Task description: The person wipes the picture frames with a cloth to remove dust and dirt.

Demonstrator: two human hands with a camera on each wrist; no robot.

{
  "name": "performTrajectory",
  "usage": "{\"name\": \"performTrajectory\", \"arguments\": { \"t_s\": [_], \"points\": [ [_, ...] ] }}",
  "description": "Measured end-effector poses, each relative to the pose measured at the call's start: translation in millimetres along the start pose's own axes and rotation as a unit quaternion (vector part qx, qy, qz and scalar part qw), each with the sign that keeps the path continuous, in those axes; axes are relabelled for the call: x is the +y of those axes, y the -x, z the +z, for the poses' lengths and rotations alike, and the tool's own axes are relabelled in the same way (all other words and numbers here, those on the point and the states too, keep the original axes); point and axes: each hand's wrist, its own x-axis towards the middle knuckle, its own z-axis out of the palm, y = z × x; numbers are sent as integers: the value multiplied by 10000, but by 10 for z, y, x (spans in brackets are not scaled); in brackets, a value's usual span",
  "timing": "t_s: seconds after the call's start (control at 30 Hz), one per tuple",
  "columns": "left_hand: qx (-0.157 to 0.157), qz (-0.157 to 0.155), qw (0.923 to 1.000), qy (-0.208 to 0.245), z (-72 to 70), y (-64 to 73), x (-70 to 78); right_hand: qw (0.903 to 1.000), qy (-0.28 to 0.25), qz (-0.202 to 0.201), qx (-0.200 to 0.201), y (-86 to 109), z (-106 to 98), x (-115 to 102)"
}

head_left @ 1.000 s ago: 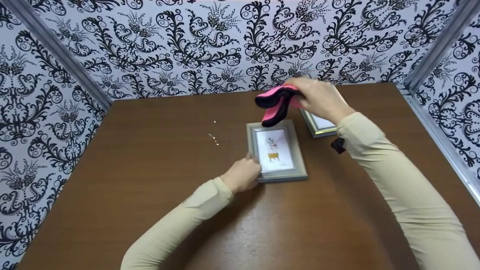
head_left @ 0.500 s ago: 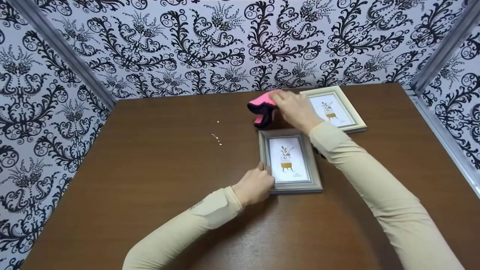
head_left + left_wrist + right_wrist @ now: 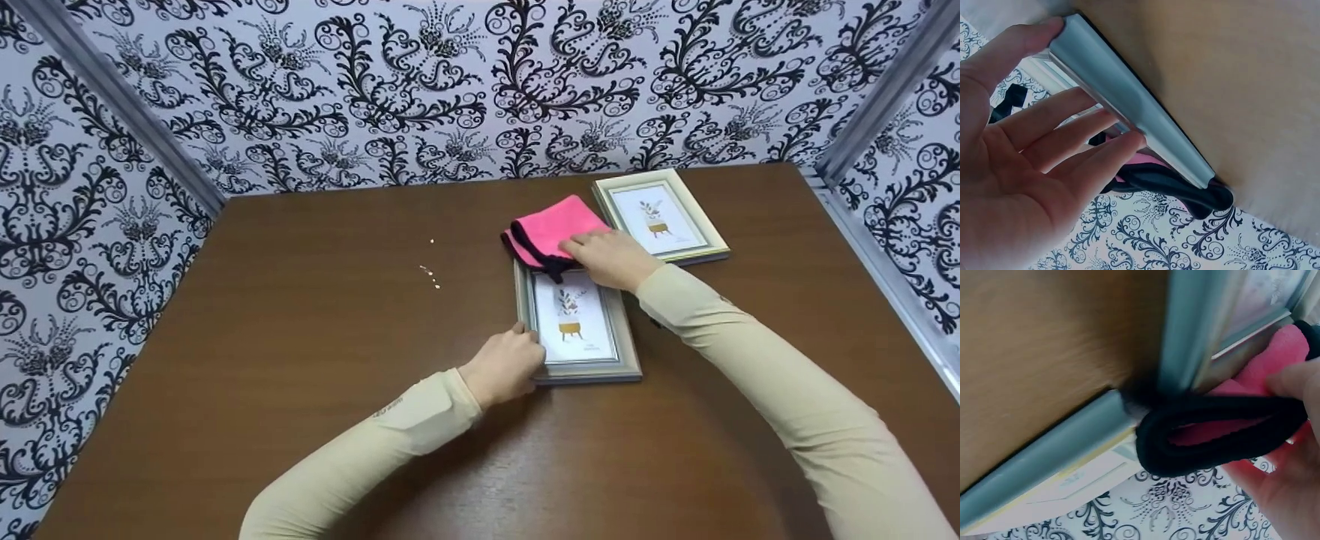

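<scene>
A picture frame (image 3: 589, 326) with a plant-pot print lies face up on the table. My left hand (image 3: 504, 367) holds its lower left side; in the left wrist view the thumb is at the corner of the frame (image 3: 1129, 98) and the fingertips touch the rim's inner side. Over the frame's top end lies a folded pink cloth (image 3: 559, 225) with black edging. My right hand (image 3: 611, 259) grips that cloth at its right part. Seen from the right wrist, the cloth (image 3: 1286, 351) sits between thumb and fingers, its black-edged fold hanging loose.
A second, cream picture frame (image 3: 660, 217) lies at the back right, close beside the cloth. Small bright specks (image 3: 429, 275) show on the brown table (image 3: 322, 315) left of centre. Patterned walls (image 3: 420, 97) stand behind and at both sides.
The frame under my left hand first shifted right and towards me, then stayed. My right hand lowered the cloth from the air onto the frame's top end, uncovering the second frame from view.
</scene>
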Motion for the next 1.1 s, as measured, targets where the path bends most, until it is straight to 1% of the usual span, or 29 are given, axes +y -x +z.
{"name": "performTrajectory", "arguments": {
  "t_s": [0.17,0.23,0.3,0.4,0.47,0.53,0.6,0.73,0.83,0.97,1.1],
  "points": [
    [-133,-198,9995,-203,-20,-17,-15,9968,-632,385,-296,-12,-13,26],
    [-241,-282,9989,-278,-14,-33,-28,9937,-824,538,-528,-53,-31,25],
    [-372,-321,9985,-241,-5,-51,-48,9897,-957,703,-803,-108,-60,14],
    [-410,-165,9990,-109,17,-82,-97,9828,-1092,924,-1170,-215,-91,-24],
    [-376,17,9993,2,33,-99,-131,9809,-1157,944,-1249,-292,-97,-69],
    [-302,180,9993,93,52,-112,-156,9805,-1246,892,-1231,-368,-83,-132],
    [-270,270,9991,174,68,-119,-163,9814,-1298,795,-1173,-438,-53,-208],
    [-320,235,9988,294,62,-117,-173,9848,-1342,508,-975,-596,-16,-372],
    [-330,183,9990,249,47,-129,-163,9866,-1389,395,-760,-643,12,-429],
    [-295,104,9994,133,34,-144,-148,9838,-1626,495,-564,-607,40,-379],
    [-221,19,9997,116,18,-147,-149,9793,-1816,704,-558,-511,20,-228]
  ]
}}
